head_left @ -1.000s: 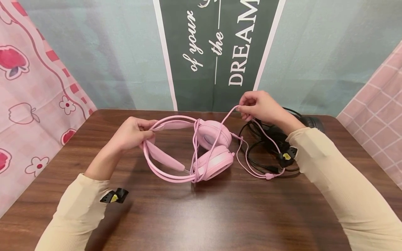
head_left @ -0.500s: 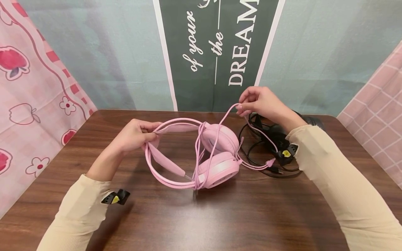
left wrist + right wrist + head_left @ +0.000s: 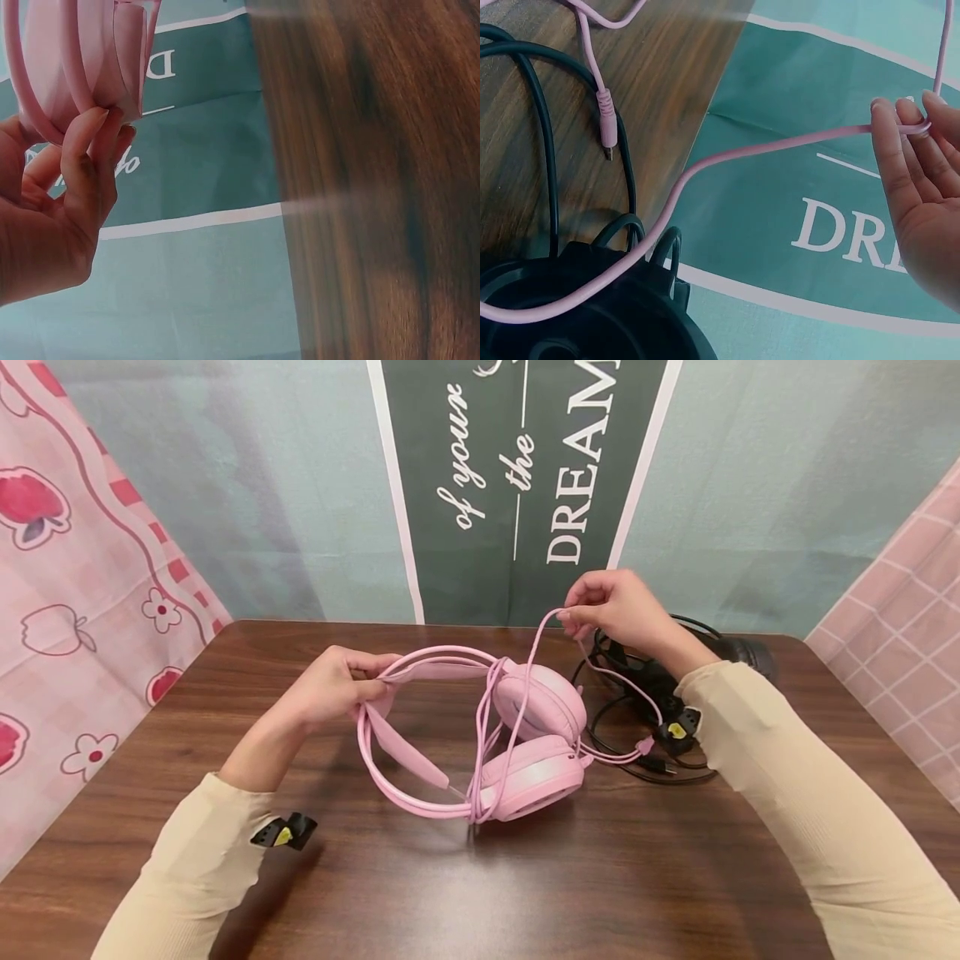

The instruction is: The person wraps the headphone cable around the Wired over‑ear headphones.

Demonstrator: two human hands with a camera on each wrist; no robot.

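Observation:
A pink over-ear headset (image 3: 540,777) is tilted over the table in the head view, its cable looped several times around the band and ear cups. At the top of its headband, my left hand (image 3: 337,685) grips the double hoop and padded strap between thumb and fingers. My right hand (image 3: 618,610) pinches the pink cable (image 3: 534,647) above and to the right of the ear cups. From these fingers the cable drops toward the right, over the black gear. In the right wrist view a pink jack plug (image 3: 607,127) hangs near the black cords.
A black headset (image 3: 630,322) with coiled black cables (image 3: 600,727) lies at the back right of the brown wooden table (image 3: 480,893). Behind it hangs a green and teal cloth (image 3: 510,585) with white lettering. Pink patterned cloths (image 3: 97,652) flank both sides.
The pink headset and my left hand have shifted right and slightly nearer. My right hand has moved a little left with the cable, and the cable's pink splitter has slid closer to the ear cups.

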